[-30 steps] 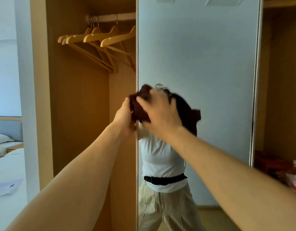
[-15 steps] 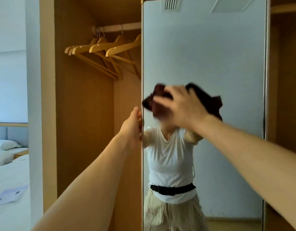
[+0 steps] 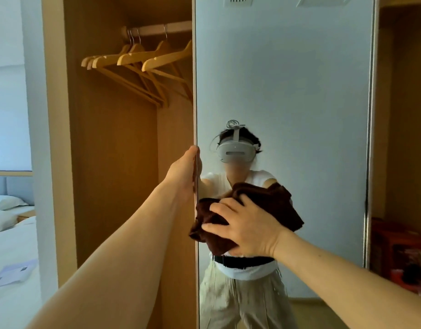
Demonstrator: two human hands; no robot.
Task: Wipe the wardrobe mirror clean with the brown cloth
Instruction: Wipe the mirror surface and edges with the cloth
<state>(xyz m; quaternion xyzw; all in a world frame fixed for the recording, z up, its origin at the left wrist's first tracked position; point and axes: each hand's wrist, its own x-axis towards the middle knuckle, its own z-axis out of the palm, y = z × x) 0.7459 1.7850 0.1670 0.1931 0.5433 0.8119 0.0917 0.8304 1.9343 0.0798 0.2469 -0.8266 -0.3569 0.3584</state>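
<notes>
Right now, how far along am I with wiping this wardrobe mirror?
Done: hard to say; the glass shows no clear wiped or smeared zones. In hand: your right hand holds the bunched brown cloth against the mirror, low on its left side, while your left hand grips its left edge. Left: likely the upper half and right side, which the cloth is nowhere near.

Bed at lower left: white pillows and a paper sheet on it. Wardrobe rail, upper centre, carries wooden hangers.
</notes>
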